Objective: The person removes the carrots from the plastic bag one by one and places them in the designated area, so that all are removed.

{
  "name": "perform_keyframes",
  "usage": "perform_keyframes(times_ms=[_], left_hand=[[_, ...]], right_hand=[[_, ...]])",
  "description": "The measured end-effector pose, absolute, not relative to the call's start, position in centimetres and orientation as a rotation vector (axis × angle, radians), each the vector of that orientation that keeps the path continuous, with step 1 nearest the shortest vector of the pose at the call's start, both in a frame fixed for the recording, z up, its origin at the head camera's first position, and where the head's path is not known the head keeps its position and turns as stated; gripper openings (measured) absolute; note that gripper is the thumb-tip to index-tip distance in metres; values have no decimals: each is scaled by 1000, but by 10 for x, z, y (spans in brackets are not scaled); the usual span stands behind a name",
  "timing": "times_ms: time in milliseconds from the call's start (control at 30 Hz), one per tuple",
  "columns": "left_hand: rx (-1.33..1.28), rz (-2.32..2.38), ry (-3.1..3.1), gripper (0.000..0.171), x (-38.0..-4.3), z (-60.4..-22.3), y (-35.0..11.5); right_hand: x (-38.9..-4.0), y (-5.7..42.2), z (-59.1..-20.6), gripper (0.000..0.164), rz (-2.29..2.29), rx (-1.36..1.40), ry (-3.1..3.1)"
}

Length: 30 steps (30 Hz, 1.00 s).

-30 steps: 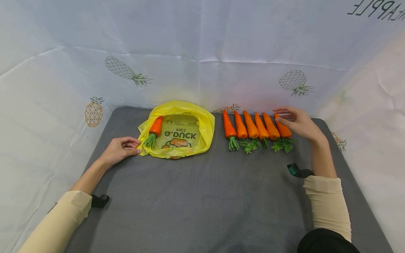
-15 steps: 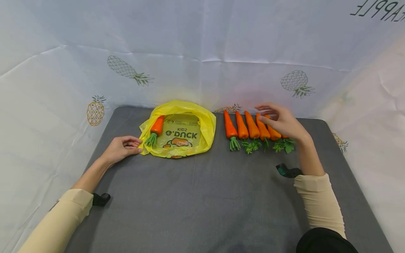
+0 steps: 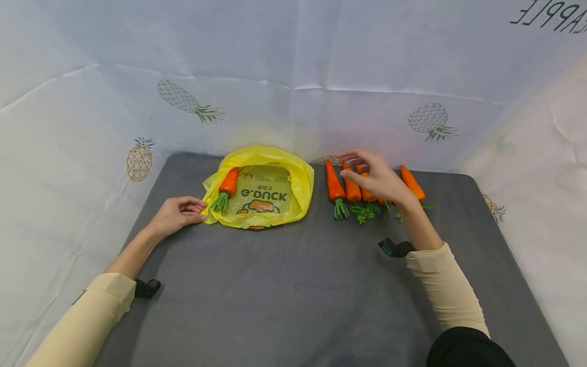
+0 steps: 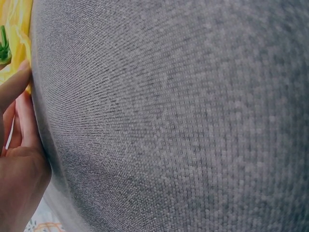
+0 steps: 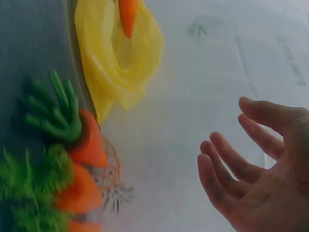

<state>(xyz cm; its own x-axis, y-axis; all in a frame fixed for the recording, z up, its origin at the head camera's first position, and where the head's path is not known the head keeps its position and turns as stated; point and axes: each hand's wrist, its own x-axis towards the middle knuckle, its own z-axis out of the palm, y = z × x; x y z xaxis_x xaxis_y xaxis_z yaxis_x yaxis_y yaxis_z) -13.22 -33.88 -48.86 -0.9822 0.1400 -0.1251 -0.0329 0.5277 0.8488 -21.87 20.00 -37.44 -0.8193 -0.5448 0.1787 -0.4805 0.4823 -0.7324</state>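
Observation:
A yellow plastic bag (image 3: 300,191) lies on the grey table with its mouth spread wide. One orange carrot (image 3: 229,181) with a green top rests inside its left part. At the bag's left edge, my left hand (image 3: 173,218) pinches the plastic between thumb and fingers; the left wrist view shows the thumb (image 4: 18,83) on the yellow film. My right hand (image 3: 373,177) hovers over a row of carrots, fingers spread and loosely bent, holding nothing. The leftmost carrot (image 3: 334,184) and rightmost carrot (image 3: 411,183) show; the hand partly hides those between.
A white cloth (image 3: 293,66) printed with pineapples hangs behind the table and at both sides. The grey tabletop (image 3: 275,290) stretches in front of the bag and the carrots. A black rounded thing (image 3: 470,349) shows at the bottom right.
My right hand has moved left along the carrot row, from the rightmost carrot to above the middle ones. The left hand stays at the bag's edge.

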Motion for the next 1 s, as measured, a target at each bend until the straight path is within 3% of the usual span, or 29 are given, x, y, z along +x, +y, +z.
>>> perform_keyframes(times_ms=[1000], left_hand=[[90, 1431, 2584, 44, -131, -486, -339]], right_hand=[[-217, 80, -411, 31, -1409, -1141, 2507]])
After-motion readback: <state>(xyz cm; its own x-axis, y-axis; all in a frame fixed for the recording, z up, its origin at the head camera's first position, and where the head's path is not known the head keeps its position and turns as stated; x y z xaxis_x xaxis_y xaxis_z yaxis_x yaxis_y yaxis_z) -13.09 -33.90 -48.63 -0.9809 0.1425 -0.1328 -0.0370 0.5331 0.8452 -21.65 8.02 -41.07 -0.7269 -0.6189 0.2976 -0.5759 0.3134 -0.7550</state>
